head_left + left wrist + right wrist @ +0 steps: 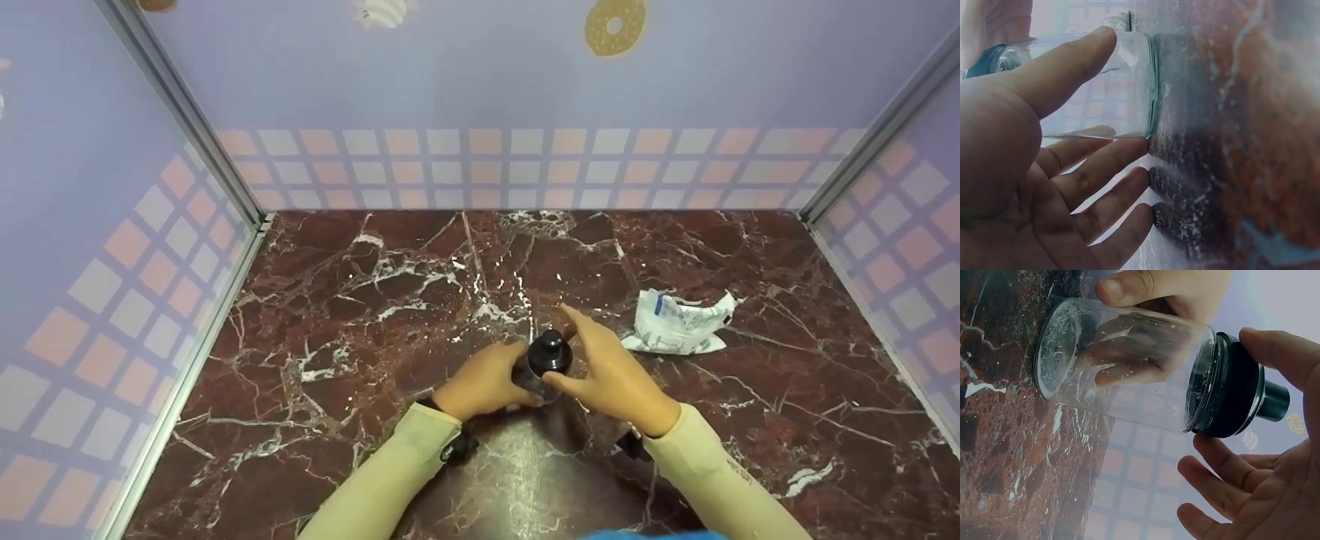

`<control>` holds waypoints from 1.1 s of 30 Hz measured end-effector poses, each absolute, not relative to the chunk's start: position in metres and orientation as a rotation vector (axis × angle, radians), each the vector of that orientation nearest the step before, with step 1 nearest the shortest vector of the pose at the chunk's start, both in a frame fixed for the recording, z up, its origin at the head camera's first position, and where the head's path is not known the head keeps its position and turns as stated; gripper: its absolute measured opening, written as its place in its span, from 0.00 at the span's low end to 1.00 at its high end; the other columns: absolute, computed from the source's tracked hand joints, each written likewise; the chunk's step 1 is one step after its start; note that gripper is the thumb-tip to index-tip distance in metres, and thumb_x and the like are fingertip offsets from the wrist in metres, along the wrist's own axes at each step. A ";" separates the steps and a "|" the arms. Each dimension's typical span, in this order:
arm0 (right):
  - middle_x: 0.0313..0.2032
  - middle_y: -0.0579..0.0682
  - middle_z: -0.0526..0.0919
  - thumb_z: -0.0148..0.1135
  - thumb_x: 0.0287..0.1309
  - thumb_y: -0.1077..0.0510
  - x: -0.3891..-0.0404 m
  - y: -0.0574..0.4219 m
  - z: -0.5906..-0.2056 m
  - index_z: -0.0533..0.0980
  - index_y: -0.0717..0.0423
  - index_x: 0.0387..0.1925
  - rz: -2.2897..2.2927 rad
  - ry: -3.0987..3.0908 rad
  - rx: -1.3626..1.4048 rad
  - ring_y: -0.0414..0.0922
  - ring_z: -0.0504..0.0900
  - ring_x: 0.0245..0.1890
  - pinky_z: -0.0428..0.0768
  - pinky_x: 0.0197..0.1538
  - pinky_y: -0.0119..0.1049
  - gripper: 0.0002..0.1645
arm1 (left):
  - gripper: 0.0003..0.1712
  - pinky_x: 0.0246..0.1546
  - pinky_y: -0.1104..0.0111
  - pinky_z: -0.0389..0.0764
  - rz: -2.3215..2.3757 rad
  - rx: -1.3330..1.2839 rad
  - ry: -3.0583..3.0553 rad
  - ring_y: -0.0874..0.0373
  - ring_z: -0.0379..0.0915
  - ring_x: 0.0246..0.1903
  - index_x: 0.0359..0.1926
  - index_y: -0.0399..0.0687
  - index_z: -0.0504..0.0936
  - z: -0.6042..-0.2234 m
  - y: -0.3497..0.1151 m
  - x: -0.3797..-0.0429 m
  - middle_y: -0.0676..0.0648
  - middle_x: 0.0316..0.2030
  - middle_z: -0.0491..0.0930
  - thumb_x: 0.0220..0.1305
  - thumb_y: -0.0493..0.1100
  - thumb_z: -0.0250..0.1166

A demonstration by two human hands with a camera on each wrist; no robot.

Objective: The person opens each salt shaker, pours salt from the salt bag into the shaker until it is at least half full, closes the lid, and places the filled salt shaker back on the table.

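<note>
Sleeved forearms [375, 480] converge inward, left fingers [1100, 169] and right fingers [1207, 486] splayed and gently bent opposite their thumbs.

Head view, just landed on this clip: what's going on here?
A person is handling a clear jar that stands upright on a marble-patterned tabletop. The left grip is round the jar's body, and the right grip holds the black knobbed lid between thumb and finger. The lid sits on the jar; whether it is being turned can't be told. A crumpled white packet lies to the right.
</note>
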State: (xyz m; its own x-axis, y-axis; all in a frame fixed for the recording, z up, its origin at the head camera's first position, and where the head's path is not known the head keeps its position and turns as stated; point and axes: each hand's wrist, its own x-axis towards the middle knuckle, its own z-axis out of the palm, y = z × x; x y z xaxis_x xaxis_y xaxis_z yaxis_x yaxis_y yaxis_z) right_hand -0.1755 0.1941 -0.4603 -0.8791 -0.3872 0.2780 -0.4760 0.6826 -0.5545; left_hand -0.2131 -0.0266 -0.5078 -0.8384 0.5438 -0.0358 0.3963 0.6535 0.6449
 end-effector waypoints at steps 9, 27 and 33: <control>0.63 0.60 0.77 0.75 0.54 0.57 -0.174 0.196 -0.460 0.54 0.60 0.80 1.009 -2.734 0.829 0.56 0.75 0.64 0.68 0.72 0.54 0.58 | 0.37 0.54 0.59 0.80 0.969 0.755 2.644 0.59 0.81 0.44 0.57 0.55 0.81 -0.509 -0.026 -0.212 0.54 0.47 0.86 0.45 0.53 0.84; 0.60 0.57 0.79 0.76 0.54 0.57 -0.173 0.197 -0.459 0.57 0.63 0.78 0.910 -2.721 0.829 0.55 0.76 0.62 0.69 0.72 0.53 0.55 | 0.40 0.59 0.56 0.78 0.959 0.750 2.586 0.58 0.81 0.49 0.58 0.56 0.80 -0.507 -0.025 -0.217 0.54 0.50 0.85 0.43 0.53 0.85; 0.62 0.58 0.79 0.77 0.54 0.51 -0.173 0.198 -0.460 0.57 0.60 0.79 0.920 -2.743 0.801 0.57 0.74 0.65 0.67 0.73 0.55 0.57 | 0.38 0.55 0.58 0.80 0.958 0.780 2.607 0.58 0.82 0.45 0.57 0.54 0.81 -0.507 -0.024 -0.216 0.54 0.48 0.86 0.44 0.54 0.84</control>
State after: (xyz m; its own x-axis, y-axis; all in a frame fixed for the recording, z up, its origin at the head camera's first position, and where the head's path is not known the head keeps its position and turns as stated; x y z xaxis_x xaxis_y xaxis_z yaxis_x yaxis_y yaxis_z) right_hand -0.1728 0.1976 -0.4595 -0.8486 -0.4425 0.2900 -0.5279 0.6714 -0.5201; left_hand -0.2159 -0.0236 -0.5074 -0.8234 0.5650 -0.0526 0.3965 0.6391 0.6590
